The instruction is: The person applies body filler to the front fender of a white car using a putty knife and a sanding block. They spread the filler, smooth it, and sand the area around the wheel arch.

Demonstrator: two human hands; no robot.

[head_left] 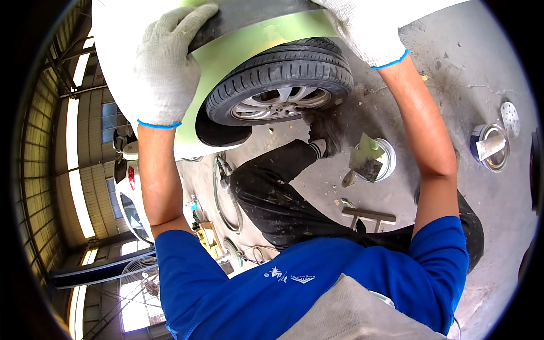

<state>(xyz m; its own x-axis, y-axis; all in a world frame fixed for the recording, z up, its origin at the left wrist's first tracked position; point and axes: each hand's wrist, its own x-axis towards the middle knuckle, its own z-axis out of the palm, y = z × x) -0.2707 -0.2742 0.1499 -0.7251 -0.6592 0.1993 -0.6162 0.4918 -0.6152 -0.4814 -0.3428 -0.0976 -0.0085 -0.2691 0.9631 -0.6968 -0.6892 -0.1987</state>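
Note:
My left hand (167, 68), in a white knit glove with a blue cuff, grips the left end of a dark grey strip (255, 20) lying along the car's wheel arch. At the strip's other end is my right hand (368, 31), gloved the same way, its fingers partly cut off by the upper edge. The strip's exact kind cannot be made out. Just below it runs the arch's light green, patchy panel (289, 31). Underneath sits the car's wheel (283, 105), with a black tyre and silver spokes.
A white tub (387, 161) with scraper-like plates on it stands by my leg. Farther right are an open tin (493, 156) and a perforated disc (510, 120). A small stand (368, 216) is near my thighs. A hose (221, 195), another car (131, 198) and a fan (141, 276) are left.

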